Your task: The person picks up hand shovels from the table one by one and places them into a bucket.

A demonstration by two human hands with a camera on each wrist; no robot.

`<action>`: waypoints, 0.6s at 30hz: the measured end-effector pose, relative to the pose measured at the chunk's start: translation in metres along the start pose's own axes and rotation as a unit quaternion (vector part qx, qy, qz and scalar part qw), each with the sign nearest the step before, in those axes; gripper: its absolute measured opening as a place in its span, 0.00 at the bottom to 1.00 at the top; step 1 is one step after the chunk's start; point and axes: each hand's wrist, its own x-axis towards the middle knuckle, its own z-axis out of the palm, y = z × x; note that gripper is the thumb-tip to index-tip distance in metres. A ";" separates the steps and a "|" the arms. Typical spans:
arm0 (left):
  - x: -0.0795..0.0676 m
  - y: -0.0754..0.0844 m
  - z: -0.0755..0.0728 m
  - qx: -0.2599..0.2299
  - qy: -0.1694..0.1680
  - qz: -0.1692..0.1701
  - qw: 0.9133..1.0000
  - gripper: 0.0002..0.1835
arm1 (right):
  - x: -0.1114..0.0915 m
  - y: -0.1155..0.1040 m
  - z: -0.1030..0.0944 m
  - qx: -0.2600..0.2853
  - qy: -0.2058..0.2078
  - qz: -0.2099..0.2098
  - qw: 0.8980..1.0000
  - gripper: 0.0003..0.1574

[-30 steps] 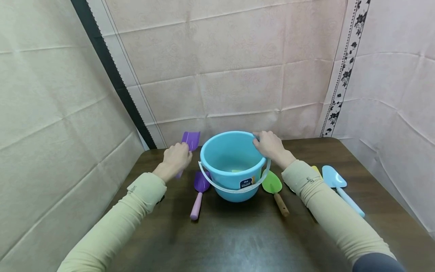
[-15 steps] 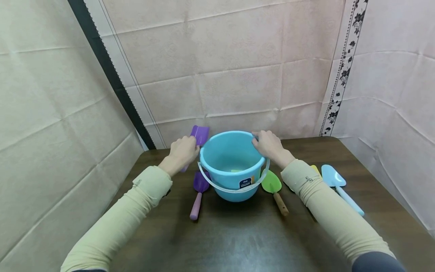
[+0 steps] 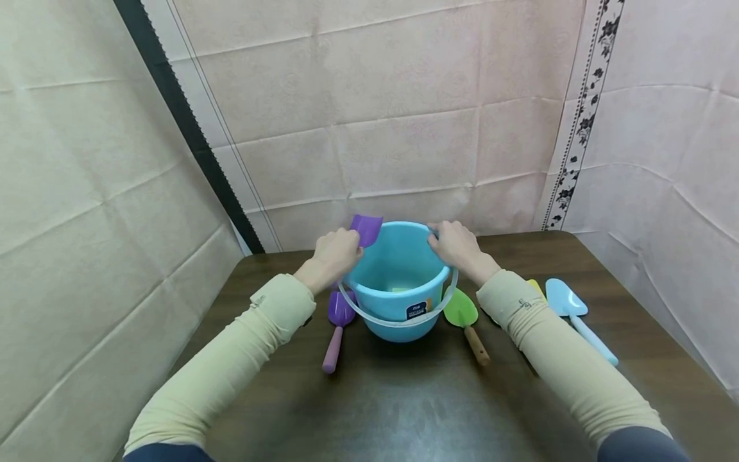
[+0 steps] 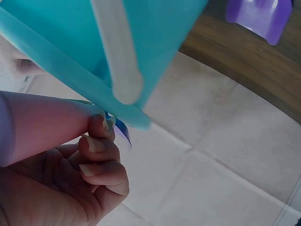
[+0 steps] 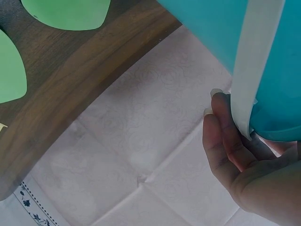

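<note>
gripping a square-bladed purple shovel (image 3: pixel 367 230) is the left hand (image 3: pixel 337 251); the right hand (image 3: pixel 458 246) grips a blue bucket (image 3: pixel 383 304).

A green-bladed, wooden-handled trowel (image 3: pixel 464 313) and a light-blue plastic trowel (image 3: pixel 569 307) lie on the dark-brown wooden counter (image 3: pixel 392 404).

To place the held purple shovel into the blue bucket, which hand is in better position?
Left hand, probably. It holds the purple shovel right at the rim of the blue bucket. The right hand holds the rim's other side, perhaps better for steadying.
</note>
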 end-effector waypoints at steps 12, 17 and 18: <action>0.009 0.029 0.005 0.025 -0.028 0.022 0.999 0.08 | -0.001 0.001 0.000 0.007 0.000 0.002 1.000 0.27; 0.010 0.036 0.006 0.029 -0.041 0.035 0.998 0.08 | -0.001 0.001 0.000 0.006 0.003 0.001 1.000 0.27; 0.010 0.038 0.007 0.031 -0.044 0.038 0.998 0.08 | -0.001 0.001 0.000 0.005 0.003 0.002 1.000 0.27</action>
